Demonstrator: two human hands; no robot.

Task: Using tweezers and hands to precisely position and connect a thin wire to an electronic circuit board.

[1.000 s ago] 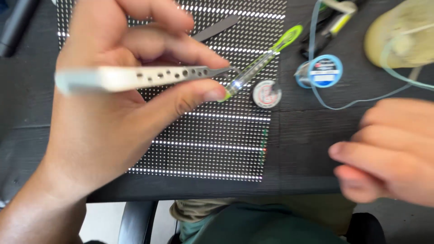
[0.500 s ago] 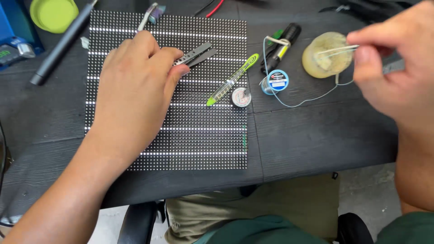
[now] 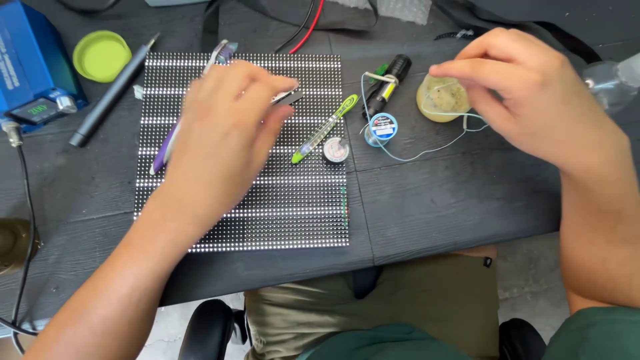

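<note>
My left hand [image 3: 223,137] hovers palm down over a lit LED matrix panel [image 3: 267,213], its fingers closed on metal tweezers [image 3: 289,98] whose end pokes out at the fingertips. My right hand [image 3: 527,100] is raised at the right, pinching a thin solder wire [image 3: 427,152] just above a round yellowish sponge pad [image 3: 440,101]. The wire loops back to a small blue spool [image 3: 383,127]. Between my hands, a green and yellow syringe-like tool [image 3: 325,129] and a small round tin [image 3: 336,149] lie on the panel's right side.
A purple-handled soldering iron [image 3: 165,148] lies on the panel's left part. A black pen-shaped tool [image 3: 110,100], a green lid [image 3: 101,55] and a blue station [image 3: 33,67] sit at the left. A black marker-like tool [image 3: 392,75] and red wire [image 3: 313,23] lie behind.
The view has pulled back from a close look at the tweezers. My left hand lowered onto the panel with them. My right hand rose to the sponge pad and took the wire.
</note>
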